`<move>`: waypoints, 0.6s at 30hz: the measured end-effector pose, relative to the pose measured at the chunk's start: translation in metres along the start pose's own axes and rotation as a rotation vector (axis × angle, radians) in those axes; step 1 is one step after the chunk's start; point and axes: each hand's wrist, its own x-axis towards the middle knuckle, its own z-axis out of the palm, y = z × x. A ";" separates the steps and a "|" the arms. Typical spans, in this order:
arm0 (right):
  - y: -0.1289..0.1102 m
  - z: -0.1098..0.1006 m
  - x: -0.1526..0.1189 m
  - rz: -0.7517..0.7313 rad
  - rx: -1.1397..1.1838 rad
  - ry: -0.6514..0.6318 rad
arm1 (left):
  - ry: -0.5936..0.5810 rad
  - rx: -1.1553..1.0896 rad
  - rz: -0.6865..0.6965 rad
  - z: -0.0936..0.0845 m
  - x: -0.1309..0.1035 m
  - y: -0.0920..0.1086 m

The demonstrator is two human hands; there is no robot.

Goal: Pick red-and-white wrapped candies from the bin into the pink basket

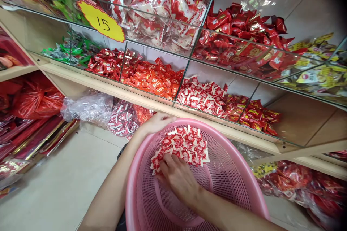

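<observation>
A large pink mesh basket (230, 178) stands tilted in front of me, below the shelf. Small red candies in wrappers with white ends (187, 144) lie heaped against its far side. My left hand (158, 122) grips the basket's far-left rim, its fingers partly hidden behind the edge. Inside the basket, my right hand (177, 177) is curled over the near-left part of the heap. Those fingers are bent closed among the candies; how many they hold is hidden.
Clear-walled shelf bins hold similar red-and-white candies (202, 95), orange packets (155, 77) and green ones (67, 48). A yellow price tag (101, 20) reads 15. Bagged goods (89, 106) lie under the shelf, and red packages (29, 126) fill the left side.
</observation>
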 end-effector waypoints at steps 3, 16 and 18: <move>0.000 0.001 0.002 -0.022 -0.033 -0.007 | 0.001 -0.014 0.000 0.001 0.001 -0.003; -0.011 -0.001 0.013 0.068 0.003 -0.007 | 0.003 0.016 0.002 0.000 0.002 -0.005; -0.010 0.000 0.014 0.069 -0.021 -0.004 | 0.006 0.011 0.005 0.001 0.002 -0.005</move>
